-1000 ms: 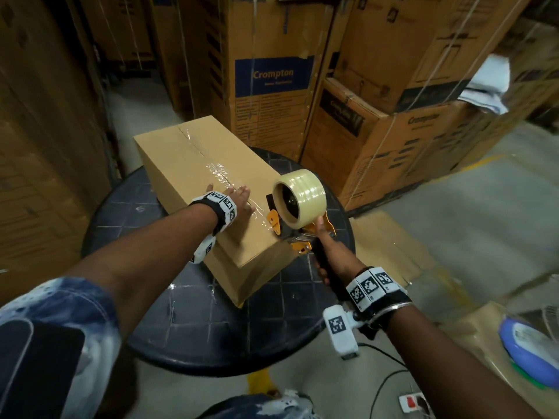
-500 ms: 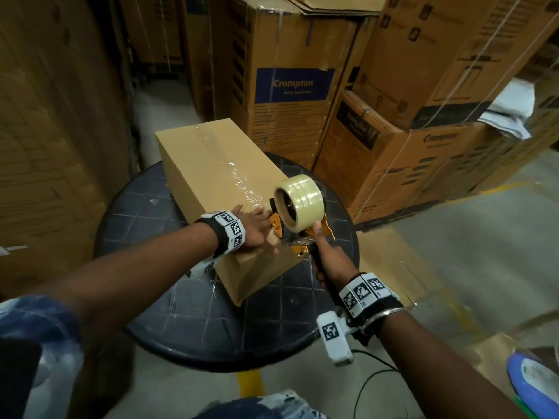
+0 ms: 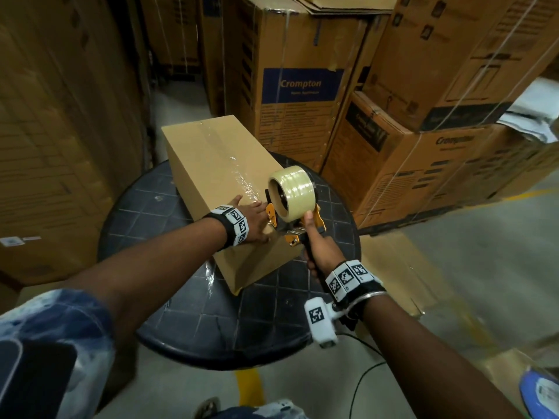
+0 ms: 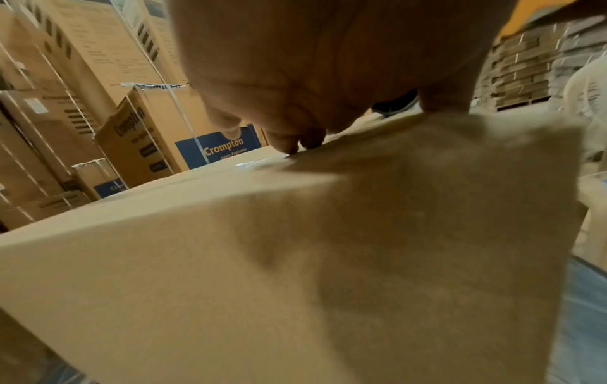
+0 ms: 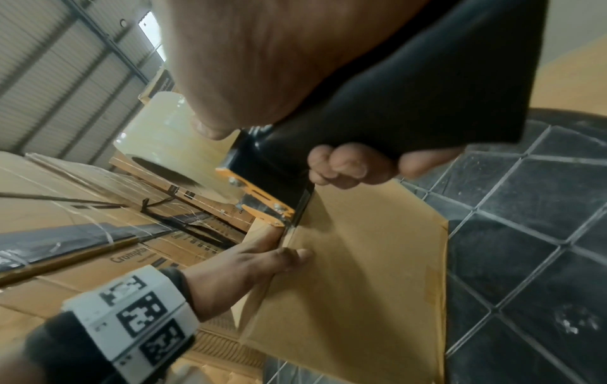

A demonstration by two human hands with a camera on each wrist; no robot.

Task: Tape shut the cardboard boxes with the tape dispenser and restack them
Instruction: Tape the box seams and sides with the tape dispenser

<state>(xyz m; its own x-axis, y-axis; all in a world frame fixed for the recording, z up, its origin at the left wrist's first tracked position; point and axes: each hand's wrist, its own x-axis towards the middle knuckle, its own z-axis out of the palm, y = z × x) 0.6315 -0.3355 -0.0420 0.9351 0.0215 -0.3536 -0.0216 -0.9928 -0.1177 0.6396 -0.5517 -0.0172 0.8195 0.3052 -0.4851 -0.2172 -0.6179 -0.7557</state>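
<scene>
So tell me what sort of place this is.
Most likely a warehouse or stockroom. Tall printed appliance cartons are stacked and strapped all around, the floor is bare concrete with a yellow line, and the right wrist view shows a corrugated metal roof overhead.

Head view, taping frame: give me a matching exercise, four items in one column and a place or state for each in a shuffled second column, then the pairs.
Items:
1. left hand
2. right hand
3. plain cardboard box
4. tape roll

States:
A. lies on the round black table
B. mounted on the orange tape dispenser
C. pressed flat on the box top near its end
D. wrapped round the dispenser's black handle

Pairs: 1-C, 2-D, 3-A, 4-B
</scene>
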